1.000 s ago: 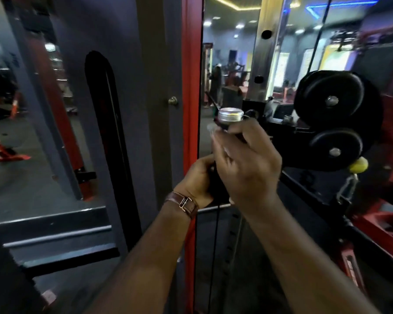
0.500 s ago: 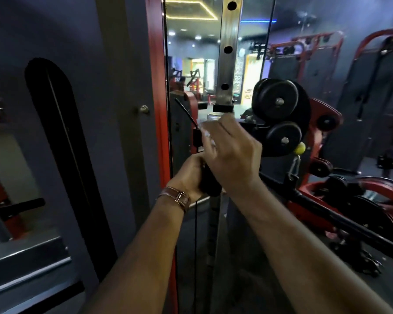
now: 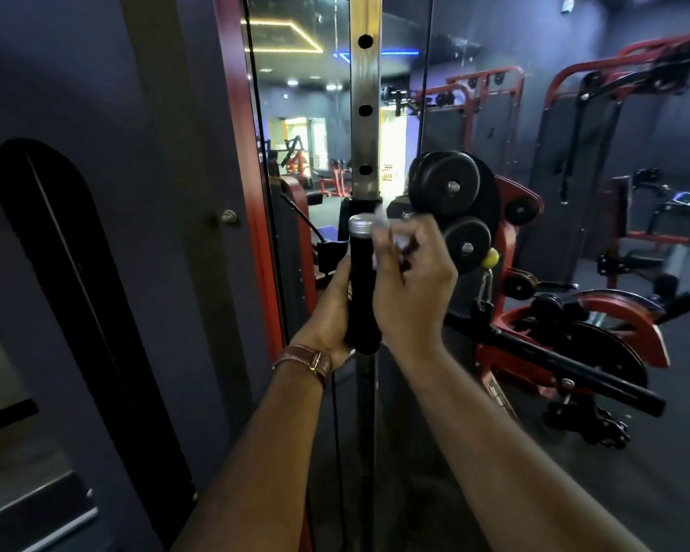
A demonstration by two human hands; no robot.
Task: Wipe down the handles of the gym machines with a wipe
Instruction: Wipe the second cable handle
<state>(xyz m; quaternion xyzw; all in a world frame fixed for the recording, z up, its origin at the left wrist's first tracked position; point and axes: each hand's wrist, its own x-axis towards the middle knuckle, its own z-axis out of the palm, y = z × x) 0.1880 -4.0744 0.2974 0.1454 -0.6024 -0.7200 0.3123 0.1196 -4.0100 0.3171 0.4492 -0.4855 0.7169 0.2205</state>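
Since a second ago, the right hand (image 3: 411, 280) has slid off the black handle (image 3: 361, 288), baring its silver end cap; it now sits just right of the upright handle, fingers curled, pinching a crumpled white wipe (image 3: 383, 229) beside the cap. Lower down, the left hand (image 3: 329, 312) grips the handle, below the perforated steel upright (image 3: 365, 113).

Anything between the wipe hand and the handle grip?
Nothing visible. The right hand holds the wipe against the handle near its silver cap; the left hand grips the handle lower down, below the wipe.
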